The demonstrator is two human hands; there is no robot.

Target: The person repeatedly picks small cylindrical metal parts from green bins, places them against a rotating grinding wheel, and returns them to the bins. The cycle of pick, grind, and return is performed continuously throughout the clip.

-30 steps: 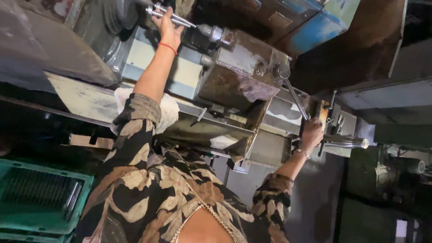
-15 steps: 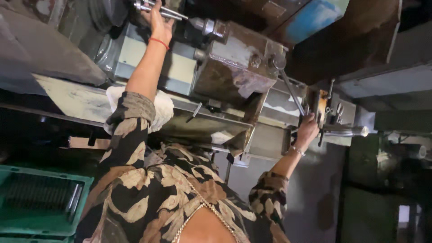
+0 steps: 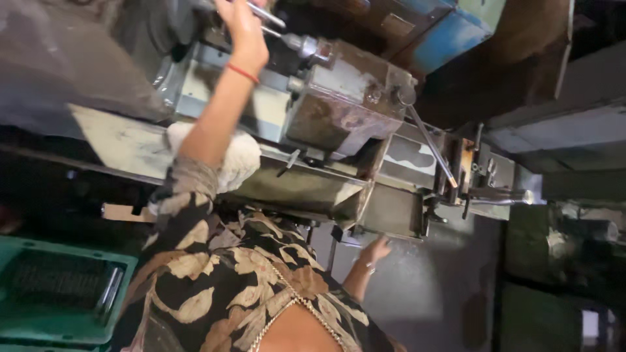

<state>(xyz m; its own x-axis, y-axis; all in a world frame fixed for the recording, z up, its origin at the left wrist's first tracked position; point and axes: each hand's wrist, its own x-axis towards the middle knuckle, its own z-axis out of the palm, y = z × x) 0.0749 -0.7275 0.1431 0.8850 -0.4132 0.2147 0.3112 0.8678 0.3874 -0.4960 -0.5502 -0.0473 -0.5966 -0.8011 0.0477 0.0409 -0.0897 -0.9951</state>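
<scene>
our left hand reaches far up, fingers curled on a metal rod lying left-right over the lathe; our right hand hangs low and free, fingers loosely spread, well apart from the long lever

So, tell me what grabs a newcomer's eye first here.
The big rusty lathe fills the middle of the view, running from upper left to right. One hand reaches up to a metal handle at its top edge, a red band on the wrist. The other hand hangs open below the machine, holding nothing.
</scene>
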